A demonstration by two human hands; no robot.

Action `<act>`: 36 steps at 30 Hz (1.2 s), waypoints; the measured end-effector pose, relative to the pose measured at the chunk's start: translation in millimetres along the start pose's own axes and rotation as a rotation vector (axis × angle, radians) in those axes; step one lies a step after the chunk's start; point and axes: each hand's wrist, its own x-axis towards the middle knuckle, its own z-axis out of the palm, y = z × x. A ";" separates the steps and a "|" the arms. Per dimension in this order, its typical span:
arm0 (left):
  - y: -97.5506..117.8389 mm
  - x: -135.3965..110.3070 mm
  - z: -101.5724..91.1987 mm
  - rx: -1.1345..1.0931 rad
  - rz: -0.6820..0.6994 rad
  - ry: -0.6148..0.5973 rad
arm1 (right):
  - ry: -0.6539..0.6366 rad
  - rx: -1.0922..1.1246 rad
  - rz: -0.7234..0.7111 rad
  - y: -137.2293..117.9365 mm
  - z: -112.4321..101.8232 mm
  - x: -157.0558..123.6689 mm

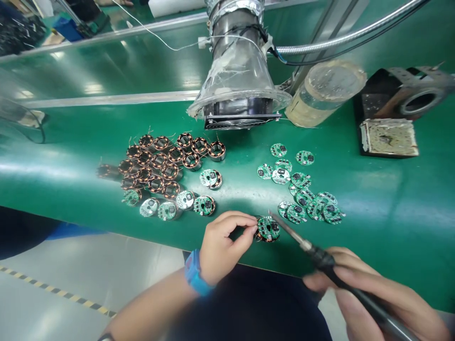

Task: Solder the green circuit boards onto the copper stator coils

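The left hand (227,241) sits near the table's front edge, its fingers closed in a pinch on the rim of a round green circuit board (268,228). The board is mounted on a copper coil and lies just right of those fingertips. The right hand (377,293) comes in from the lower right, its fingers wrapped pen-style around a soldering iron (322,260). The iron's long axis runs up and to the left, and its thin tip ends just beside the board's upper right edge (whether it touches, this view cannot settle). The left hand is in direct contact with the board, while the right reaches toward it only through the iron. A blue wristband (195,272) circles the left wrist. On the green table (398,246), a heap of copper coils (159,163) lies to the left, some topped with boards, and loose boards (302,189) lie to the right. Behind them stand a fume duct (238,85) and a clear cylinder (325,93).
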 end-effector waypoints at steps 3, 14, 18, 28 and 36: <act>0.4 0.0 0.5 0.007 0.010 -0.002 | -0.122 -0.142 -0.187 2.7 14.5 26.3; -4.2 -14.0 -2.1 0.156 0.222 -0.104 | 0.012 -0.156 0.042 4.8 30.1 25.7; -3.1 -12.0 4.2 0.176 0.257 -0.048 | 0.047 0.078 0.177 5.6 31.6 20.7; 5.3 -4.3 8.5 -0.010 -0.023 -0.056 | 0.049 0.095 0.129 7.5 32.8 18.7; 7.2 -14.5 3.8 0.257 0.149 -0.208 | 0.051 -0.118 0.027 1.4 36.9 23.9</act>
